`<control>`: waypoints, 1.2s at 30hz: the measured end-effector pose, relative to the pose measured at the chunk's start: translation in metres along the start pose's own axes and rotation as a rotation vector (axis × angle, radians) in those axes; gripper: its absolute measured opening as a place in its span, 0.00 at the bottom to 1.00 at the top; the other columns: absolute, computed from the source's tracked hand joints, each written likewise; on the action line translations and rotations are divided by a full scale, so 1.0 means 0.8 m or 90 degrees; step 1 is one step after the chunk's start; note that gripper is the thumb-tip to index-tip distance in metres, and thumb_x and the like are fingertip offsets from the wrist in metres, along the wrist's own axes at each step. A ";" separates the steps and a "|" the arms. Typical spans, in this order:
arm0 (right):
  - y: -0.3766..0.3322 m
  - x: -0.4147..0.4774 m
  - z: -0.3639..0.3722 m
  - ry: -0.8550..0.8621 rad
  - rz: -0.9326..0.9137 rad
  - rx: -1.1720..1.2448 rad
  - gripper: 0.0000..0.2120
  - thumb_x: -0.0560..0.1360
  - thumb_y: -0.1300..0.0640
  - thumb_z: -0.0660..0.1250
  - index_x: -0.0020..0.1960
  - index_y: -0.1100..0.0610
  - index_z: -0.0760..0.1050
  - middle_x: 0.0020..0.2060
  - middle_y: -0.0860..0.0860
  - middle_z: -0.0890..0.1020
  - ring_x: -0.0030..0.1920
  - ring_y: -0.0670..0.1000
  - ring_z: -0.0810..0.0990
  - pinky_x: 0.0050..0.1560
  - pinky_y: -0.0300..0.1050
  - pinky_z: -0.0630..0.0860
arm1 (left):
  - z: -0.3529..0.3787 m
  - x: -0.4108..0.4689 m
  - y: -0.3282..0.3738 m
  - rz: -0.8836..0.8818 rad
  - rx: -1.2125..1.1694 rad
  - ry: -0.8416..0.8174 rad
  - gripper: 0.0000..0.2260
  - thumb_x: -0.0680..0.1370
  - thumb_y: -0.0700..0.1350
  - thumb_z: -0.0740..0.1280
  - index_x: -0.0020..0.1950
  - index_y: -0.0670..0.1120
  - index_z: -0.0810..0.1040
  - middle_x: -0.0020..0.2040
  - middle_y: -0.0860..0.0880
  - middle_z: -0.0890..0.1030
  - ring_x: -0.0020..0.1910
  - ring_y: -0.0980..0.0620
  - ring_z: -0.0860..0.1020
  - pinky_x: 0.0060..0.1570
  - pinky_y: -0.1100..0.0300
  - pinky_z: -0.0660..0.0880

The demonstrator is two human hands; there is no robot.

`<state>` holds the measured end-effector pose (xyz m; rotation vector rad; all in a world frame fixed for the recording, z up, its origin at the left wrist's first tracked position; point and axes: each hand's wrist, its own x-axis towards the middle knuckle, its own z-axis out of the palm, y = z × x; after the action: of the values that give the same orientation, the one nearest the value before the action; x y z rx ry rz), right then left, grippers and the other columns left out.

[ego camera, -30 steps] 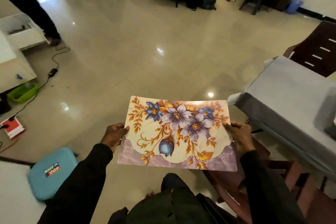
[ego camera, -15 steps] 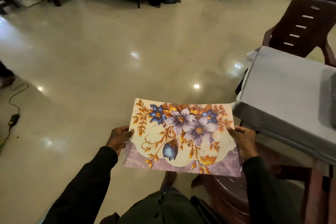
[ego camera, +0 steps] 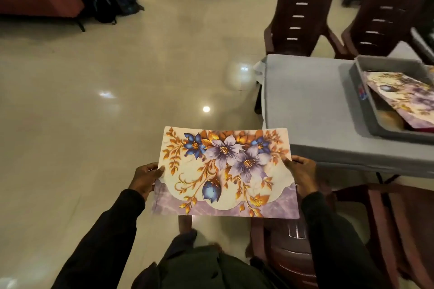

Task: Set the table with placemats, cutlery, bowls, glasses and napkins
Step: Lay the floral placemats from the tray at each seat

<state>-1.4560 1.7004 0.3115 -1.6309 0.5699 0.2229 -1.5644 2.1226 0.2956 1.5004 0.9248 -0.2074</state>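
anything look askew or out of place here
Only the second placemat: it lies slanted in the grey tray on the table, not square to the tray's sides. The held placemat looks undamaged.

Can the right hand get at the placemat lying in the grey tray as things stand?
Probably not yet: the right hand grips one edge of the carried placemat, the left hand the other. The tray on the table is uncovered.
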 end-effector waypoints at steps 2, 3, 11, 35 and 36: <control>-0.006 0.021 0.000 0.039 0.005 0.003 0.06 0.74 0.61 0.76 0.48 0.62 0.83 0.45 0.58 0.87 0.41 0.54 0.85 0.34 0.41 0.80 | 0.017 0.040 0.024 0.001 0.022 -0.030 0.11 0.81 0.41 0.70 0.62 0.39 0.81 0.55 0.41 0.85 0.55 0.39 0.80 0.54 0.45 0.76; -0.008 0.028 0.001 0.054 0.008 0.003 0.05 0.74 0.61 0.76 0.47 0.62 0.83 0.45 0.59 0.87 0.41 0.55 0.85 0.35 0.42 0.80 | 0.025 0.057 0.035 0.004 0.031 -0.042 0.11 0.81 0.41 0.69 0.62 0.39 0.81 0.56 0.40 0.84 0.55 0.38 0.79 0.53 0.45 0.76; -0.041 0.076 0.026 0.214 0.061 0.018 0.08 0.75 0.61 0.75 0.48 0.66 0.82 0.45 0.58 0.86 0.42 0.59 0.85 0.37 0.40 0.82 | 0.098 0.214 0.147 0.000 0.121 -0.173 0.12 0.81 0.41 0.69 0.63 0.39 0.80 0.56 0.40 0.84 0.56 0.37 0.80 0.51 0.47 0.78; -0.066 0.316 0.028 0.501 0.194 0.125 0.08 0.71 0.61 0.78 0.47 0.61 0.82 0.46 0.59 0.86 0.48 0.59 0.84 0.54 0.56 0.83 | 0.428 0.459 0.406 0.037 0.350 -0.393 0.10 0.82 0.40 0.68 0.62 0.39 0.80 0.54 0.41 0.84 0.51 0.41 0.81 0.42 0.54 0.78; -0.069 0.324 0.023 0.505 0.204 0.131 0.08 0.71 0.61 0.79 0.47 0.61 0.82 0.46 0.58 0.85 0.48 0.59 0.84 0.54 0.55 0.83 | 0.446 0.464 0.415 0.040 0.363 -0.398 0.10 0.82 0.40 0.68 0.62 0.39 0.80 0.54 0.40 0.84 0.51 0.40 0.81 0.44 0.53 0.79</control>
<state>-1.2039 1.6608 0.2371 -1.3836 1.4107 -0.2644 -0.9673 1.9964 0.2461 1.8149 0.3158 -0.8976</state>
